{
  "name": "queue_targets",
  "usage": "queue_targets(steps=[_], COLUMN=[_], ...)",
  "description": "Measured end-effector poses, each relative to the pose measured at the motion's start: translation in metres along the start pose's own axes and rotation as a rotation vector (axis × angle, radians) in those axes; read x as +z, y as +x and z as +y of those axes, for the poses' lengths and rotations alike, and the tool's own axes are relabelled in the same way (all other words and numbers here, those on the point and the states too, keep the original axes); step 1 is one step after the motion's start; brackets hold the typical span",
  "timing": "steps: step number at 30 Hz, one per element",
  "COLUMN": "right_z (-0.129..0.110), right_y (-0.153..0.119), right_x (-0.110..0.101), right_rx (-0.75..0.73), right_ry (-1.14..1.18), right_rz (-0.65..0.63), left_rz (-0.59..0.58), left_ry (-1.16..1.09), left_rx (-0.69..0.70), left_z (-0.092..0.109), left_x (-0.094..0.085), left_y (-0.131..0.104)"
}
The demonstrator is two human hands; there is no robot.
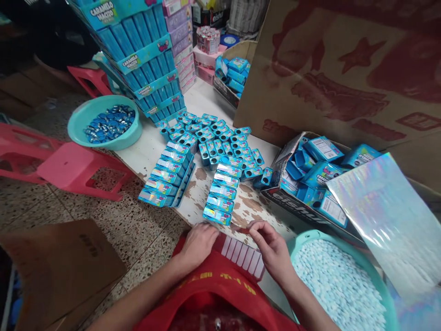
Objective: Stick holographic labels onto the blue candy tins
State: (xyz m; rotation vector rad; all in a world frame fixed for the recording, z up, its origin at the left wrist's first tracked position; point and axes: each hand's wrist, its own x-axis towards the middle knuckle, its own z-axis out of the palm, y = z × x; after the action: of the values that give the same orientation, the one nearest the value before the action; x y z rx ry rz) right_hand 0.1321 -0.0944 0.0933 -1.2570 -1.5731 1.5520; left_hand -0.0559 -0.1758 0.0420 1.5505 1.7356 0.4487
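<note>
Tins [220,191] in the short row stand near the table edge [279,230] and could topple if the right hand [268,241], fingertips pinching a thin reddish piece [244,230] just beside the nearest one, brushes them; the left hand [203,236] lies by the edge, its grip impossible to tell. One turquoise basin [134,138] holds shiny blue pieces [112,124], another basin [305,236] pale pellets [341,280], and an open carton [292,203] jumbled blue packs [325,174].

Small boxes [225,135] across a table [139,156]
Two rows [220,202] reach toward the near edge; a stack [138,59] stands far left, a basin [129,141] at the left edge, a carton [298,207] right.
</note>
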Motion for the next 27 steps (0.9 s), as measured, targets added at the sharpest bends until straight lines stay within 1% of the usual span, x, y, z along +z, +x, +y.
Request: queue_targets(steps=[2, 4, 5, 6, 7, 8, 10, 11, 13, 15, 17, 21, 22, 24, 27], right_z=[-0.01, -0.021, -0.026, -0.032, -0.037, -0.041, -0.045, -0.044, -0.041, -0.035, -0.03, -0.027, -0.026, -0.025, -0.019], right_y=[0.001, 0.002, 0.004, 0.005, 0.008, 0.01, 0.017, 0.022, 0.032, 0.046, 0.063, 0.107, 0.119, 0.141, 0.164], right_x=[0.0, 0.002, 0.003, 0.004, 0.005, 0.007, 0.013, 0.017, 0.027, 0.038, 0.048, 0.062, 0.064, 0.065, 0.067], right_rx=[0.005, -0.014, -0.028, -0.046, -0.065, -0.083, -0.105, -0.109, -0.12, -0.145, -0.169, -0.232, -0.254, -0.279, -0.265], right_ry=[0.022, 0.016, 0.009, 0.005, 0.003, 0.003, 0.0, -0.006, -0.03, -0.064, -0.087, -0.176, -0.214, -0.279, -0.342], right_rz=[0.005, -0.016, -0.036, -0.059, -0.077, -0.084, -0.055, -0.022, 0.068, 0.169, 0.271, 0.442, 0.475, 0.528, 0.593], left_rz=[0.126, 0.285, 0.328, 0.327, 0.274, 0.191, 0.033, -0.009, -0.015, 0.003, 0.013, 0.058, 0.048, -0.019, -0.109], left_ry=[-0.132, -0.253, -0.296, -0.335, -0.382, -0.438, -0.548, -0.579, -0.58, -0.561, -0.553, -0.459, -0.449, -0.468, -0.468], left_rx=[0.118, 0.221, 0.247, 0.251, 0.232, 0.184, 0.05, -0.012, -0.085, -0.086, -0.052, 0.056, 0.074, 0.091, 0.076], left_z=[0.018, 0.036, 0.045, 0.052, 0.057, 0.061, 0.064, 0.063, 0.059, 0.053, 0.047, 0.035, 0.032, 0.026, 0.02], left_x=[-0.023, -0.043, -0.051, -0.057, -0.063, -0.067, -0.073, -0.075, -0.08, -0.087, -0.096, -0.123, -0.13, -0.142, -0.153], left_y=[-0.013, -0.014, -0.01, -0.004, 0.003, 0.01, 0.024, 0.03, 0.04, 0.051, 0.066, 0.115, 0.129, 0.154, 0.179])
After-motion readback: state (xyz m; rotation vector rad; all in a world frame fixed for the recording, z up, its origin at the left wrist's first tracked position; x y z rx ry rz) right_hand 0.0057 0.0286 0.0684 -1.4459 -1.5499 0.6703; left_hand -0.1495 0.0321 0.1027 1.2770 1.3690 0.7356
